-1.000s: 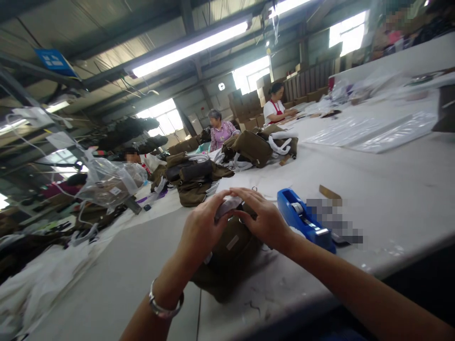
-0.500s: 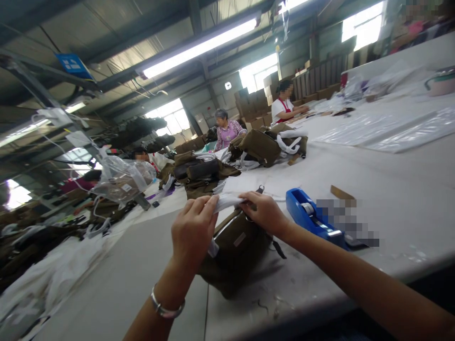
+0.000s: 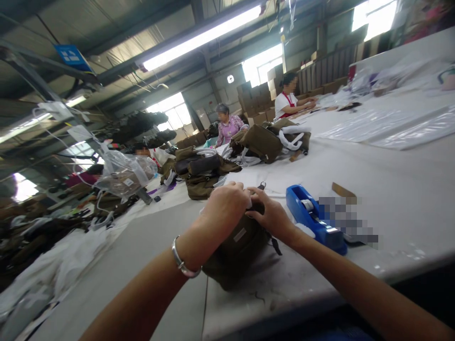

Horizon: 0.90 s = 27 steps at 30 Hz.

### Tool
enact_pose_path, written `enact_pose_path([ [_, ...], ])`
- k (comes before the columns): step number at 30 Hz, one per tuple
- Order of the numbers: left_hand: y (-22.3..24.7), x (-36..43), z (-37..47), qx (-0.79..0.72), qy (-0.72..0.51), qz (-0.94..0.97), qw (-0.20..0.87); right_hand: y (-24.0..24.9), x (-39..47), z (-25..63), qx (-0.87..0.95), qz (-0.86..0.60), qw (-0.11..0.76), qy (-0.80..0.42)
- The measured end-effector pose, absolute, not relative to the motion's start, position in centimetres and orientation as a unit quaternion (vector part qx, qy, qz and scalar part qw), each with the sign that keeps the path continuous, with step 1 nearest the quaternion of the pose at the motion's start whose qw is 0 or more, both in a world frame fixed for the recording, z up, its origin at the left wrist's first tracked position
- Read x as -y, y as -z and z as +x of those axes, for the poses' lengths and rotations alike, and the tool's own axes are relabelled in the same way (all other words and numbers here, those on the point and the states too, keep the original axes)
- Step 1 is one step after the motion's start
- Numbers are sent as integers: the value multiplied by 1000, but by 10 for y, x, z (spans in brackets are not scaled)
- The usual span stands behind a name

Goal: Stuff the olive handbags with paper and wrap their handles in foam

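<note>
A dark olive-brown bag (image 3: 232, 265) with a small label on its front stands on the table before me. My left hand (image 3: 227, 206) reaches across its top, fingers bent and closed on a white wrapping (image 3: 249, 204), of which only a bit shows. Facing it, my right hand (image 3: 270, 213) curls thumb and fingers around the same spot at the bag's upper right edge. What lies inside the wrapping is hidden by my fingers. A white strip (image 3: 305, 230) sticks out beyond my right wrist, beside the blue tape dispenser (image 3: 313, 218).
More olive bags (image 3: 199, 173) with white-wrapped parts lie farther back, near another bag pile (image 3: 261, 142). Clear plastic sheets (image 3: 391, 125) cover the right side. White material (image 3: 67, 270) is heaped at left. Two co-workers, one person (image 3: 229, 128) and another person (image 3: 286, 99), sit across the table.
My left hand has moved right, over the bag's top and close against my right hand. The white wrapping stretched between the hands is now mostly covered. A white strip shows by the dispenser.
</note>
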<state>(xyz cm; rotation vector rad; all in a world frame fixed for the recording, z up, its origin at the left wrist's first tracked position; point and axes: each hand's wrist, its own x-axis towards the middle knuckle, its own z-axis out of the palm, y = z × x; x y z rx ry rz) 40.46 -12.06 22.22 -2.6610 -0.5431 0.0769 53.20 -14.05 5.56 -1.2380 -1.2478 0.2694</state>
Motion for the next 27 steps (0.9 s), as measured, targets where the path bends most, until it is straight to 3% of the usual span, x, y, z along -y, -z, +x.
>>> enact_pose_path([
  [9,-198,97,405,201,13,-973,110,-68,149,536,594,-533,590,-124],
  [14,-195,93,357,220,132,-967,14,-77,144,539,607,-544,576,-65],
  [21,-122,88,289,393,300,-852,-173,-57,140,539,611,-567,550,-54],
  [27,-101,103,278,422,330,-821,-197,-49,149,541,632,-574,517,-60],
])
